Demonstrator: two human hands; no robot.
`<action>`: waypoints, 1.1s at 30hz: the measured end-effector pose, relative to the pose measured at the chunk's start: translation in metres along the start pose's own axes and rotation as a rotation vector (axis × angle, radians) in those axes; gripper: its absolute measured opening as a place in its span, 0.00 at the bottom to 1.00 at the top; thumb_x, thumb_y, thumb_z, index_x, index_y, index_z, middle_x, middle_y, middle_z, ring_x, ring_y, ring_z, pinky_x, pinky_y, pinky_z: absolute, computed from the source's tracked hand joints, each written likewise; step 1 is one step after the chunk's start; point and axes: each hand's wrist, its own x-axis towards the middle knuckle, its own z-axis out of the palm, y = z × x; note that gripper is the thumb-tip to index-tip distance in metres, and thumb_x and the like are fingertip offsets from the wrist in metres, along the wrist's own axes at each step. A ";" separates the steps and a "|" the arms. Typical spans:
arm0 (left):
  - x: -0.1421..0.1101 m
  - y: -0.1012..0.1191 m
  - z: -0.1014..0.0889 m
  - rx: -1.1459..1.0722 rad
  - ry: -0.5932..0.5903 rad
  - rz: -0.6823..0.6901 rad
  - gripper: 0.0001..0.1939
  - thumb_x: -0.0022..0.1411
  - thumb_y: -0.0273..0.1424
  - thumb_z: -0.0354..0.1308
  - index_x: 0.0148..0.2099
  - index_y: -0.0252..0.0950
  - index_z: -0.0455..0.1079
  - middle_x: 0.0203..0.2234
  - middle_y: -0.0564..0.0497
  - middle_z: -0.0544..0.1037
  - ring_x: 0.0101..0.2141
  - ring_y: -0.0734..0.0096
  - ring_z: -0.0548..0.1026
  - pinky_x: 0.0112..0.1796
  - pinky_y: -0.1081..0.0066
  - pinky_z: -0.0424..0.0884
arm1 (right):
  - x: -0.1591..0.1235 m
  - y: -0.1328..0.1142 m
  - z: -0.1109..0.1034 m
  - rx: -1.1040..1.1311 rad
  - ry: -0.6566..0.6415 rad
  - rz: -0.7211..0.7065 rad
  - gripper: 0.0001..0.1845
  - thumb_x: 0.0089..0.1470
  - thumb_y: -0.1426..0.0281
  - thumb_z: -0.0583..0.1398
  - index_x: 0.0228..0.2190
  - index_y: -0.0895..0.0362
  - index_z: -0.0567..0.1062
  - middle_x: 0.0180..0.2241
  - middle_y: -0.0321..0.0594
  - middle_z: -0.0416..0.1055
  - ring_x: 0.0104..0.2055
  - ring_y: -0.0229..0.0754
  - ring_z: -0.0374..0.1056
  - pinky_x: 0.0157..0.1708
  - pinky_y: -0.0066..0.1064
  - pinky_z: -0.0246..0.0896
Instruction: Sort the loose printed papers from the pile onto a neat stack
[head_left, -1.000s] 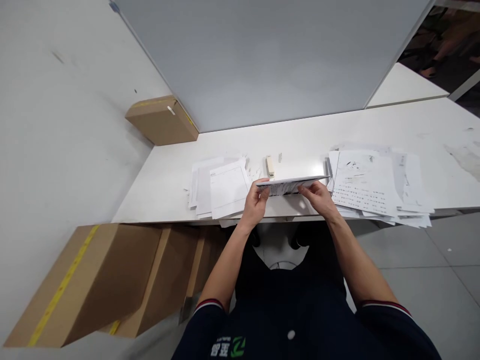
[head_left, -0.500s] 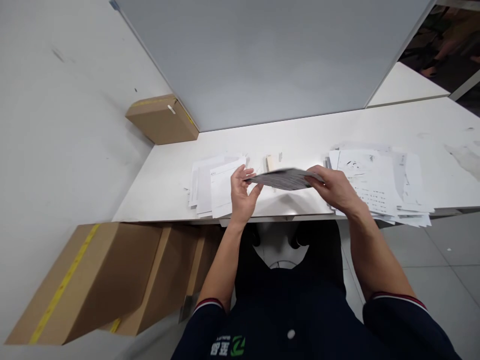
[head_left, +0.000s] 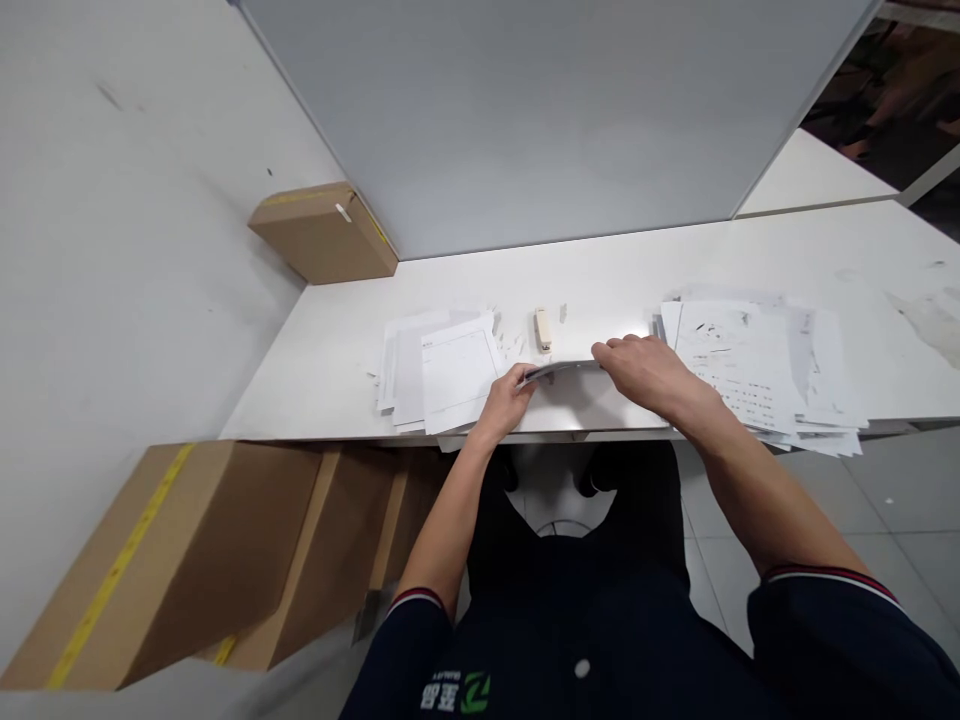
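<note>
Between my hands a thin sheaf of paper (head_left: 566, 365) stands nearly edge-on above the desk, bowed slightly along its top. My left hand (head_left: 510, 398) grips its left end, thumb and fingers pinched around the edge. At the upper right end, my right hand (head_left: 643, 370) is closed on the paper with the fingertips over the top. How many sheets there are cannot be made out. Just beyond the paper lies a cream stapler (head_left: 542, 330). A stack of white papers (head_left: 457, 370) lies beside my left hand, and a printed pile (head_left: 739, 360) is under and beyond my right wrist.
The white desk (head_left: 600, 270) runs along a grey panel (head_left: 555, 120). One cardboard box (head_left: 322, 235) sits in the back left corner. Larger cardboard boxes (head_left: 195, 540) with yellow tape stand below the desk's left side. Small dark marks spot the desktop.
The paper has gone from a flatter tilt to nearly upright and lower. My left hand has moved right and down, my right hand slightly left. The stapler now shows fully.
</note>
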 end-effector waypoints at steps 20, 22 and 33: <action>-0.001 0.012 -0.007 -0.102 0.248 0.076 0.11 0.61 0.37 0.49 0.39 0.37 0.67 0.30 0.51 0.73 0.33 0.72 0.71 0.37 0.71 0.67 | -0.025 0.008 -0.008 0.356 0.127 0.086 0.10 0.55 0.69 0.49 0.31 0.56 0.68 0.17 0.38 0.64 0.20 0.39 0.58 0.22 0.30 0.46; -0.002 0.012 -0.012 -0.144 0.316 0.053 0.12 0.60 0.38 0.49 0.41 0.37 0.66 0.32 0.50 0.74 0.35 0.72 0.71 0.38 0.71 0.67 | -0.031 0.012 0.004 0.603 0.157 0.147 0.12 0.55 0.64 0.50 0.31 0.56 0.69 0.19 0.38 0.66 0.21 0.39 0.60 0.21 0.30 0.50; 0.013 0.001 -0.005 0.349 0.239 0.117 0.15 0.62 0.27 0.43 0.49 0.35 0.65 0.40 0.45 0.72 0.42 0.64 0.67 0.44 0.63 0.64 | -0.025 0.005 0.110 1.678 -0.130 0.619 0.08 0.45 0.66 0.59 0.27 0.60 0.71 0.25 0.41 0.73 0.25 0.40 0.68 0.25 0.28 0.62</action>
